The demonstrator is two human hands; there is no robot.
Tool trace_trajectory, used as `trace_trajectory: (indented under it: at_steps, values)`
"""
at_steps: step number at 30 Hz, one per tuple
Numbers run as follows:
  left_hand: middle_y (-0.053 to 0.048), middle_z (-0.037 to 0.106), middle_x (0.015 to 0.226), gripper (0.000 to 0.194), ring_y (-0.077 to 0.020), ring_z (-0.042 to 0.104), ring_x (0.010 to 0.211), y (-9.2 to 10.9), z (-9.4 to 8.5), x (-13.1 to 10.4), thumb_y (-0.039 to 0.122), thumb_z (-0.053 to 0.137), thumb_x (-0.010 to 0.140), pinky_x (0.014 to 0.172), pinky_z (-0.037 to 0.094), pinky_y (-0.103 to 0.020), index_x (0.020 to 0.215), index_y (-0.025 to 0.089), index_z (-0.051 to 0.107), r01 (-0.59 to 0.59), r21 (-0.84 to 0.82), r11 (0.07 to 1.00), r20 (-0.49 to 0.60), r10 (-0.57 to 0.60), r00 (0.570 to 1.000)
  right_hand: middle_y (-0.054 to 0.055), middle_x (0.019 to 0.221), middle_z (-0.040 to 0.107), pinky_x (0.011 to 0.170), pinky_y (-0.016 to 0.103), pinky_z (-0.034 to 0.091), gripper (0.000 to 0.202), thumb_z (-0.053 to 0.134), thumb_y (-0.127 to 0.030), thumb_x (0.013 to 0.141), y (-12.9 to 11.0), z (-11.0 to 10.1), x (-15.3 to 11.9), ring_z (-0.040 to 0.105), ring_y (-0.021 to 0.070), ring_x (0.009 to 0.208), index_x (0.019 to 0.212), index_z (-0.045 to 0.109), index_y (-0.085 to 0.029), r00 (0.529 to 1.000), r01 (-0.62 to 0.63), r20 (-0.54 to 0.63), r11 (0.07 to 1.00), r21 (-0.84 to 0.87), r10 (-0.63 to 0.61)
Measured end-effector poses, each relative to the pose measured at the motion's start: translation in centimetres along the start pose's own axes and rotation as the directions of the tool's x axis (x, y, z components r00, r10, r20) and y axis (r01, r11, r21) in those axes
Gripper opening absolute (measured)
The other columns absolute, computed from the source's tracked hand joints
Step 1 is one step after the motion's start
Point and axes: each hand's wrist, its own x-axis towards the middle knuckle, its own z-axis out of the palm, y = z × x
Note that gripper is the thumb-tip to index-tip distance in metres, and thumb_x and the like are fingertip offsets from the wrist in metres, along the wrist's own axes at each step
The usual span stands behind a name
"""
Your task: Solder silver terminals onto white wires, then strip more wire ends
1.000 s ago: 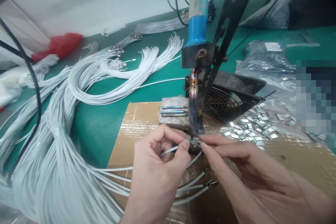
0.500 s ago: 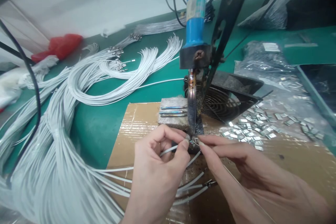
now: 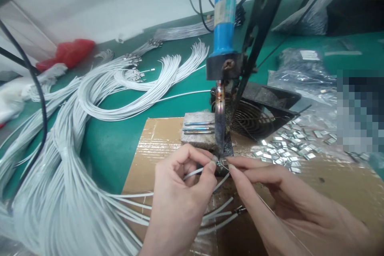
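Note:
My left hand (image 3: 186, 188) is closed in a pinch on a white cable (image 3: 193, 173), whose end lies just under the tip of a soldering iron (image 3: 220, 128). Thumb and forefinger of my right hand (image 3: 270, 192) are pressed together on a thin solder wire (image 3: 267, 204), which runs back across that hand to the lower right. Its front end reaches the same spot below the iron's tip. A small metal piece (image 3: 222, 163) shows between my fingertips, partly hidden by them. The iron hangs upright, its blue handle (image 3: 225, 12) held in a black bracket (image 3: 261, 20).
Large bundles of white cables (image 3: 69, 168) cover the left side. A grey block (image 3: 196, 128) with metal rods sits on the cardboard (image 3: 156, 140). Behind the iron stands a black fan (image 3: 258, 108). Small metal plates (image 3: 288, 148) lie scattered at right, near plastic bags (image 3: 300, 68).

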Motion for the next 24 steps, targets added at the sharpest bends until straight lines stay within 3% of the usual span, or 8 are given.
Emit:
trace_trajectory:
  at_steps: [10, 15, 20, 24]
  values:
    - [-0.002, 0.074, 0.075, 0.012, -0.0073, 0.064, 0.061, 0.0, 0.1, -0.2, 0.013, 0.075, 0.072, 0.055, 0.05, -0.01, 0.063, 0.014, 0.068, 0.048, 0.006, 0.999, -0.001, -0.048, 0.999, -0.011, 0.088, 0.08, 0.067, 0.019, 0.055, 0.02, 0.073, -0.038, 0.087, -0.2, 0.1, -0.3, 0.076, 0.0123, 0.073, 0.069, 0.07, -0.032, 0.995, -0.103, -0.006, 0.993, 0.066, 0.104]
    - [-0.002, 0.071, 0.077, 0.016, -0.0072, 0.056, 0.059, -0.5, -0.4, -0.8, 0.021, 0.077, 0.075, 0.055, 0.047, -0.013, 0.068, 0.015, 0.064, 0.125, 0.028, 0.992, 0.048, -0.126, 0.991, -0.01, 0.083, 0.078, 0.068, 0.018, 0.053, 0.007, 0.066, -0.039, 0.095, 1.2, -0.3, -0.2, 0.074, 0.0116, 0.069, 0.092, 0.07, -0.034, 0.994, -0.109, 0.015, 0.991, -0.074, 0.11]
    - [0.002, 0.058, 0.071, 0.018, -0.0081, 0.039, 0.057, -1.6, -1.3, -2.0, 0.03, 0.07, 0.09, 0.052, 0.034, -0.017, 0.08, 0.017, 0.063, 0.169, 0.139, 0.976, 0.114, -0.185, 0.976, -0.007, 0.071, 0.07, 0.068, 0.022, 0.051, 0.022, 0.061, -0.031, 0.099, 1.7, -0.3, -0.2, 0.066, 0.0127, 0.062, 0.078, 0.067, -0.029, 0.973, -0.06, 0.224, 0.998, 0.033, 0.051]
    - [0.006, 0.046, 0.061, 0.017, -0.0085, 0.033, 0.054, -1.6, -1.5, -3.2, 0.03, 0.071, 0.088, 0.051, 0.026, -0.019, 0.08, 0.017, 0.064, 0.181, 0.175, 0.968, 0.086, -0.198, 0.977, -0.006, 0.069, 0.066, 0.058, 0.021, 0.044, 0.024, 0.064, -0.039, 0.096, 1.5, -0.2, -0.4, 0.06, 0.0126, 0.062, 0.076, 0.069, -0.027, 0.91, -0.261, 0.362, 0.957, 0.122, 0.202]
